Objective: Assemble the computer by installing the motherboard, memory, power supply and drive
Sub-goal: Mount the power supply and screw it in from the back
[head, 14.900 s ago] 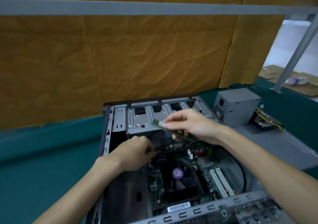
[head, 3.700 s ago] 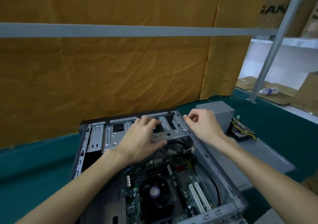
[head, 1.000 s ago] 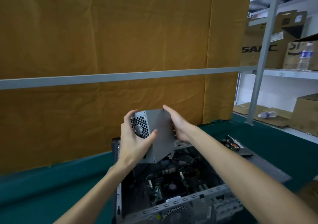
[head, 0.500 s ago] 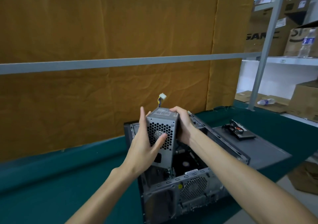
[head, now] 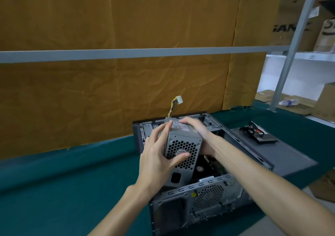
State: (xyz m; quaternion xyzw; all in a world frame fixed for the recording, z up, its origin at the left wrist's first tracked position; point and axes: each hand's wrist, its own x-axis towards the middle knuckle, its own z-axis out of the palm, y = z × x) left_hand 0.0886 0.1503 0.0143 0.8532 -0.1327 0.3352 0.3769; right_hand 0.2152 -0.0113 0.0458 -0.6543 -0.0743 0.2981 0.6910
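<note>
The power supply [head: 182, 145] is a grey metal box held tilted above the open computer case [head: 199, 194], its lower end dipping into the case's near left part. The face turned to the camera carries a honeycomb grille with a fan behind it and, below that, a black mains socket. On its top face sits a pale label, partly covered by fingers. From its far end a bundle of yellow and black wires rises to a white connector [head: 179, 100] that stands above the box. The left hand [head: 155, 159] grips the box from the left side, fingers spread along the side wall and the thumb lying across the grille. The right hand [head: 197, 128] grips it from above and from the right, fingers curled over the top face. The case lies on its side on the green worktop [head: 63, 181], near the middle of the worktop, with its perforated rear panel toward the camera and the motherboard [head: 213, 165] partly visible inside. A flat grey side panel [head: 282, 156] lies just beside the case on the right, and on its far end rests a dark drive [head: 261, 134] with cables on top of it.
</note>
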